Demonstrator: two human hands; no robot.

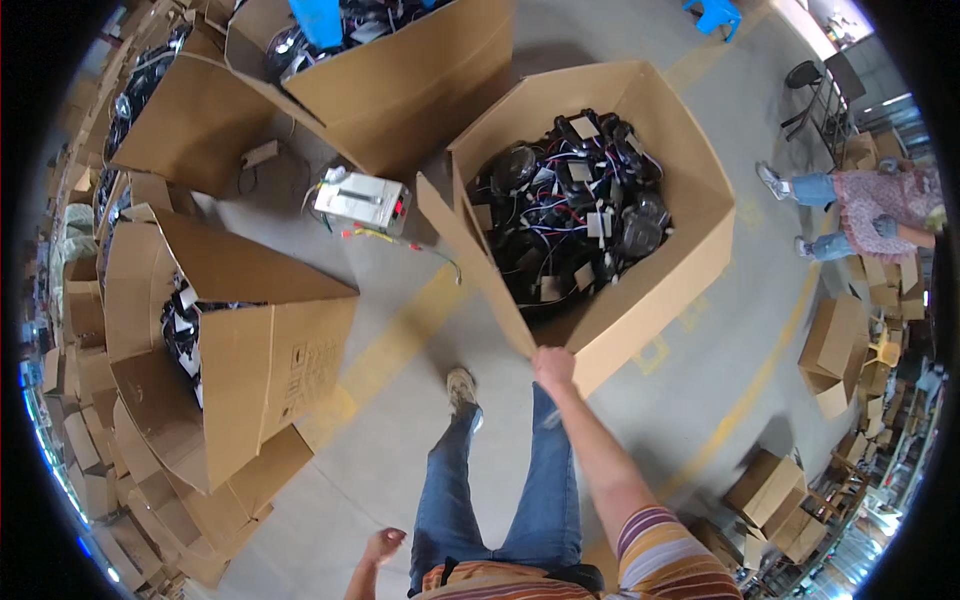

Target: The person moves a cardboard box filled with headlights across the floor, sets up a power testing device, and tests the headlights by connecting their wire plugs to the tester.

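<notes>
My right hand [553, 366] is closed on the near corner of a large open cardboard box [690, 230], at its top edge. Inside the box lies a heap of black lamp-like units [570, 190] with clear rounded covers, red, white and blue wires and pale labels. One flap [470, 262] stands out at the box's left side. Low by my left leg hangs my left hand [384, 545], its fingers loosely bent and apart, with nothing visible in it.
A metal-cased device [362, 202] with coloured cables sits on the floor left of the box. More large cartons stand at the left [270, 370] and far left [400, 90]. A blue stool [713, 14] is at the back. To the right, another person [850, 210] stands near smaller boxes [835, 345].
</notes>
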